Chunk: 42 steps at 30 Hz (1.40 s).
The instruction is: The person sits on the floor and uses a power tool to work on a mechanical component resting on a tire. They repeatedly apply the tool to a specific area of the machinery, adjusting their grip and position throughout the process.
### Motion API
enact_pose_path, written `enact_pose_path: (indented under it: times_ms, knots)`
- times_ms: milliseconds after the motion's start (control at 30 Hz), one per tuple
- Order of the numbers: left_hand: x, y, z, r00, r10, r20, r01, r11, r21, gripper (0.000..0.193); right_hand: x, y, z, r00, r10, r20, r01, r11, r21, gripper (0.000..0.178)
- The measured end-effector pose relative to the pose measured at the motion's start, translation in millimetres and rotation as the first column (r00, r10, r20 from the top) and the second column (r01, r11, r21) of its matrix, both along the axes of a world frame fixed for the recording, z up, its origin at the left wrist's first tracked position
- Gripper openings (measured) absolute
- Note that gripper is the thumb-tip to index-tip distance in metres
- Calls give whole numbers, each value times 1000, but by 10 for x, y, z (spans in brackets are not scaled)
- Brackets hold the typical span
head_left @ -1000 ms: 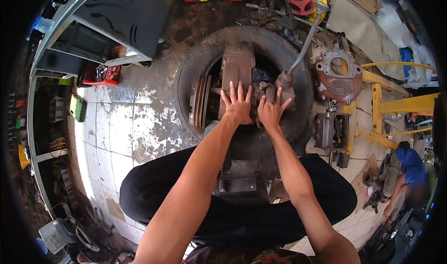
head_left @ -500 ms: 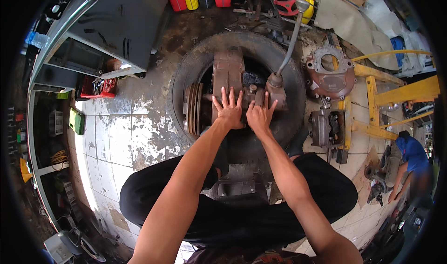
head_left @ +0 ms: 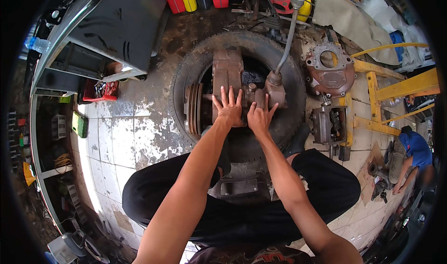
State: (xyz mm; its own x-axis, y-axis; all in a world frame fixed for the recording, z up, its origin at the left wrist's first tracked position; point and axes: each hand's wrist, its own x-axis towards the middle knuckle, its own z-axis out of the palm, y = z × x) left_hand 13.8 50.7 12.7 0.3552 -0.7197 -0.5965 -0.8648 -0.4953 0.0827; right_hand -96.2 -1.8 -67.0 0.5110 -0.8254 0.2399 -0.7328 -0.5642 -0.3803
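A rusty brown gearbox housing (head_left: 227, 68) lies across a large black tyre (head_left: 191, 64). My left hand (head_left: 229, 109) rests flat on its near part with the fingers spread. Beside it, my right hand (head_left: 260, 118) presses on the same assembly, fingers apart, close to the base of the gear lever. That long grey gear lever (head_left: 289, 40) rises from a squarish brown block (head_left: 274, 92) on the right and leans away from me. A ribbed round drum (head_left: 193, 108) sits at the left end. The parts under my palms are hidden.
To the right are a bell housing (head_left: 329, 75), an opened metal case (head_left: 328, 124) and a yellow frame (head_left: 372, 99). A grey cabinet (head_left: 116, 26) and red tool tray (head_left: 100, 91) stand left. Jerrycans (head_left: 175, 0) line the back. A person in blue (head_left: 416, 145) crouches far right.
My hands stay on the gearbox, with the right fingers shifted slightly. My view has moved a little. The person at far right has moved their arms and head.
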Motion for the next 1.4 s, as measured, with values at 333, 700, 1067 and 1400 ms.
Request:
enact_pose_path:
  times_ms: [333, 700, 1067, 1400]
  knots:
    - [-11, -47, 27, 999, -6, 39, 5, 1000, 29, 139, 30, -199, -134, 998, 54, -18, -53, 996, 72, 53]
    - [39, 3, -16, 999, 41, 12, -41, 996, 77, 139, 107, 16, -44, 999, -39, 0, 39, 980, 196, 51]
    - [31, 7, -11, 999, 42, 7, -43, 998, 53, 139, 65, 132, 139, 996, -91, -8, 91, 976, 198, 48]
    - [76, -30, -15, 998, 59, -5, -59, 997, 59, 140, 147, 38, 305, 990, 33, -137, -13, 990, 140, 50]
